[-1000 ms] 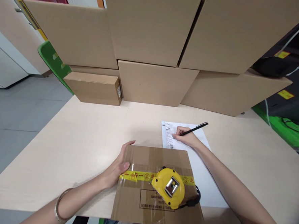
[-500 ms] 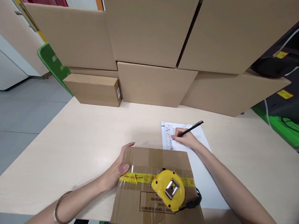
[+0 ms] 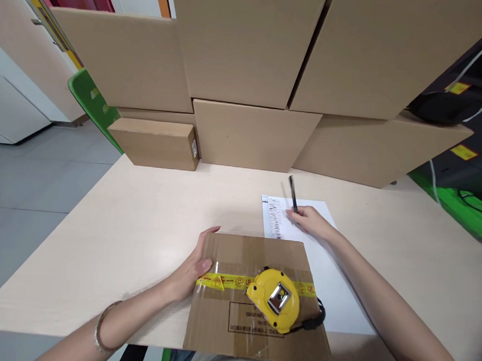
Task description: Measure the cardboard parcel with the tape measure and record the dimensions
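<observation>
Jutting up from closely pinched right fingers, black pen over paper, left fingers clasping carton

The left hand grips a taped box at its 10 o'clock side, thumb on top; a bracelet circles that arm. On the box, right of its middle, lies a yellow tape measure, its black strap toward 4 o'clock. At the box's 1 o'clock, the right hand holds a black pen over white paper, the pen's upper end pointing near 12; its tip is hidden. Large boxes stand at 12 o'clock along the table.
</observation>
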